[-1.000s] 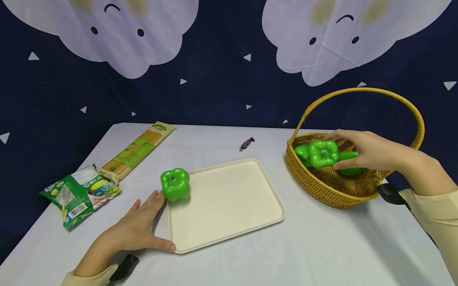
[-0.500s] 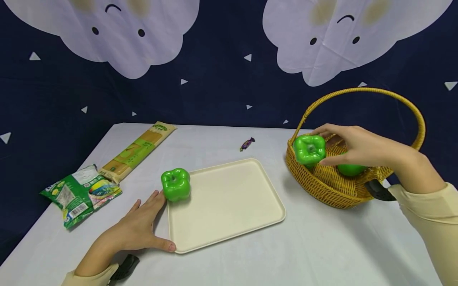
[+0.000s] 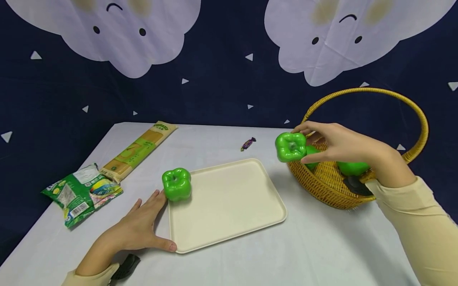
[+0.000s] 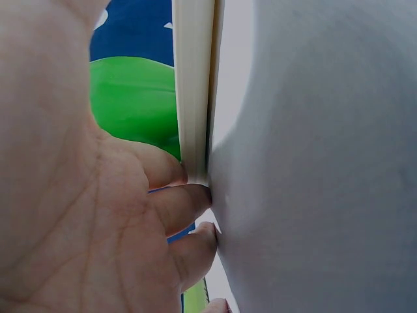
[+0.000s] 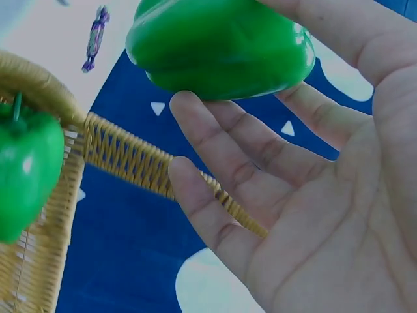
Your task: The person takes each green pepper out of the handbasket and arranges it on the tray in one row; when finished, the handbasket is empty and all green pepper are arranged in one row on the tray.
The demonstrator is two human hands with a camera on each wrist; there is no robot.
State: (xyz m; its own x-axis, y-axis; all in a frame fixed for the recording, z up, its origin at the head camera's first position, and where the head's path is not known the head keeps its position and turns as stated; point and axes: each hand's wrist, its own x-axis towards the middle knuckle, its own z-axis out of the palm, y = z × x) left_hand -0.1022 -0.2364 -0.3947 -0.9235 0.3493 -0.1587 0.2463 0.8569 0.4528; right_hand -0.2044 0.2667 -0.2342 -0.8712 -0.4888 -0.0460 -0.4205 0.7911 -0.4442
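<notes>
A green bell pepper (image 3: 290, 147) is held by my right hand (image 3: 334, 143), between thumb and fingers, above the left rim of the wicker basket (image 3: 315, 186). The right wrist view shows this held pepper (image 5: 221, 49) against the fingertips. More green peppers (image 3: 352, 168) lie in the basket, partly hidden by the hand and wrist. My left hand (image 3: 137, 226) rests with spread fingers along the left edge of the cream tray (image 3: 229, 202), thumb at its near corner. Another green bell pepper (image 3: 177, 184) sits at the tray's far left corner, close to the left fingertips.
A green snack bag (image 3: 84, 194) and a long pack of noodles (image 3: 137, 153) lie at the left of the white table. A small purple wrapped candy (image 3: 248, 144) lies behind the tray. The basket's tall handle (image 3: 365, 89) arches over the right side.
My right hand has moved left with the bell pepper, from inside the basket to above its left rim. The left hand and tray have stayed in place.
</notes>
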